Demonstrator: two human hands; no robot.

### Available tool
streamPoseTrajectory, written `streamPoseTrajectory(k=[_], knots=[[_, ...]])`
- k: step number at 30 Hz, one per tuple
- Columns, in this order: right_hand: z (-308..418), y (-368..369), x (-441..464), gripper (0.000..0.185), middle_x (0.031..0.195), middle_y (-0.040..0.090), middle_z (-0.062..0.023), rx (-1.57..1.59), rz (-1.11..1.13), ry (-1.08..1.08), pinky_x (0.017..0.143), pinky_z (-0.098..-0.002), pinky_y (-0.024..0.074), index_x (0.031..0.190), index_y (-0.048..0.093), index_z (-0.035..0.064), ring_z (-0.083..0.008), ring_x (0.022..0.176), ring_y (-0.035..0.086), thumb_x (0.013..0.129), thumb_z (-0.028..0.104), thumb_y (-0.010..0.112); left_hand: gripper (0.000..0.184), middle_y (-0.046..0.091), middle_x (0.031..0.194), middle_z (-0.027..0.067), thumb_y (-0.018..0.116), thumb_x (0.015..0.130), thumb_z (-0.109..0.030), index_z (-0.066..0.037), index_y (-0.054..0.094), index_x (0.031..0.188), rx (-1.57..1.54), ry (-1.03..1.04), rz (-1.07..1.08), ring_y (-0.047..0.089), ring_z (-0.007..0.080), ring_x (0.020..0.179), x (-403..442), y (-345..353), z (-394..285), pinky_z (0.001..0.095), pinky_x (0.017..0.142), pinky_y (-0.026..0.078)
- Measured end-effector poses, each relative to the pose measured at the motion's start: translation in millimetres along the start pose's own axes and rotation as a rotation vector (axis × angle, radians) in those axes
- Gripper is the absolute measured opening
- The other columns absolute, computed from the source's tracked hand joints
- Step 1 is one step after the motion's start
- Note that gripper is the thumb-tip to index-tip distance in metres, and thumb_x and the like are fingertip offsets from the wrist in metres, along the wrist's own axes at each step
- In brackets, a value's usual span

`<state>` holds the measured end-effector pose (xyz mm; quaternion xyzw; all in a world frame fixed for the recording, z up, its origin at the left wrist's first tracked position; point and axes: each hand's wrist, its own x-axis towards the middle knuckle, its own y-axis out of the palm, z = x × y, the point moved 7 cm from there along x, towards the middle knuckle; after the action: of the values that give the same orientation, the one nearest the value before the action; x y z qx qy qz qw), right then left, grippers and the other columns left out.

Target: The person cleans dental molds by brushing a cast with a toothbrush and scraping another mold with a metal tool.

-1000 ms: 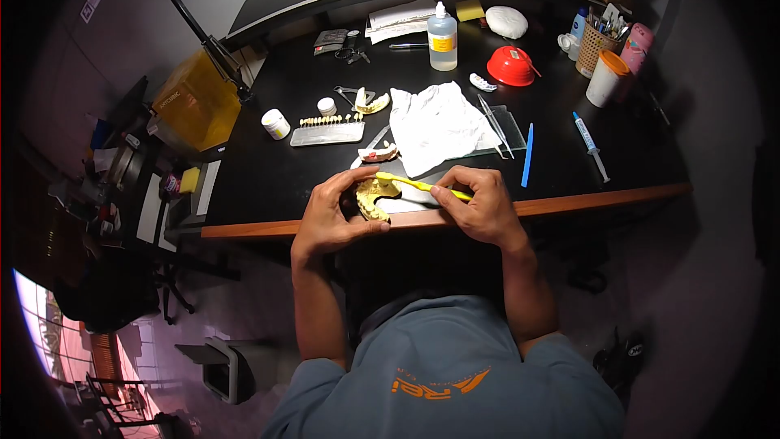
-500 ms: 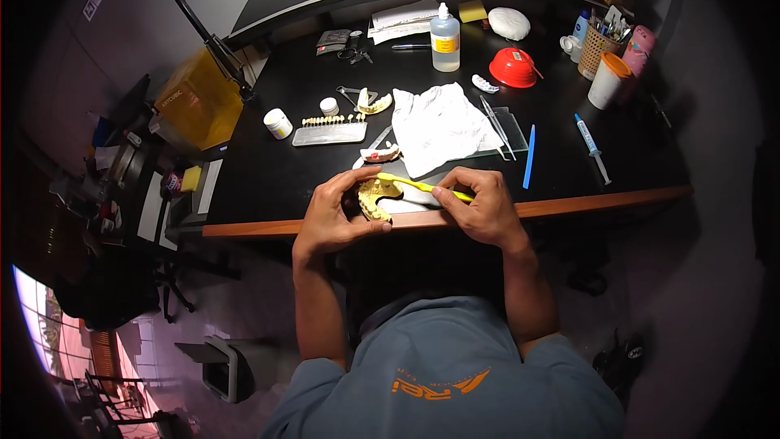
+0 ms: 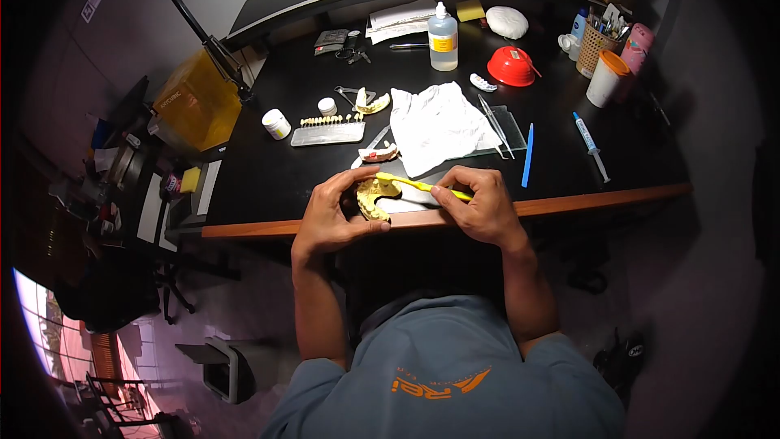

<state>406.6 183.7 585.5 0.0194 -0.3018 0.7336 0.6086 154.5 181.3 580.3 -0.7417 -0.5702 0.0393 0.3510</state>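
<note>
Before a white cloth, a wide-spread left hand is gripping a dental model, probably brittle and best held by its outer edge, the right hand closely pinching a yellow tool.

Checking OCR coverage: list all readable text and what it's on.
"Rei", upside down: grey-blue shirt; smaller line beside it unreadable.
"ANYCUBIC", probably; blurred: yellow box.
Too small or blurred: labels on clear bottle, syringe, white jar; wall tag.

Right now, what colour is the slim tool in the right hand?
The slim tool is bright yellow; head view.
</note>
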Motion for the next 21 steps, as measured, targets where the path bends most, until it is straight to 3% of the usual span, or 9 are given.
streamPoseTrajectory(k=[21], knots=[[1.1,-1.2,0.6,0.025,0.074,0.075,-0.0168,-0.003,-0.004,-0.001,0.062,-0.0367,0.0527,0.095,0.079,-0.0045,-0.0199,0.064,0.071,0.1,0.02,0.077,0.091,0.078,0.126,0.0159,0.107,0.064,-0.032,-0.002,0.071,0.142,0.009,0.003,0.002,0.076,0.0241,0.115,1.0,-0.8,0.2,0.0363,0.102,0.058]])
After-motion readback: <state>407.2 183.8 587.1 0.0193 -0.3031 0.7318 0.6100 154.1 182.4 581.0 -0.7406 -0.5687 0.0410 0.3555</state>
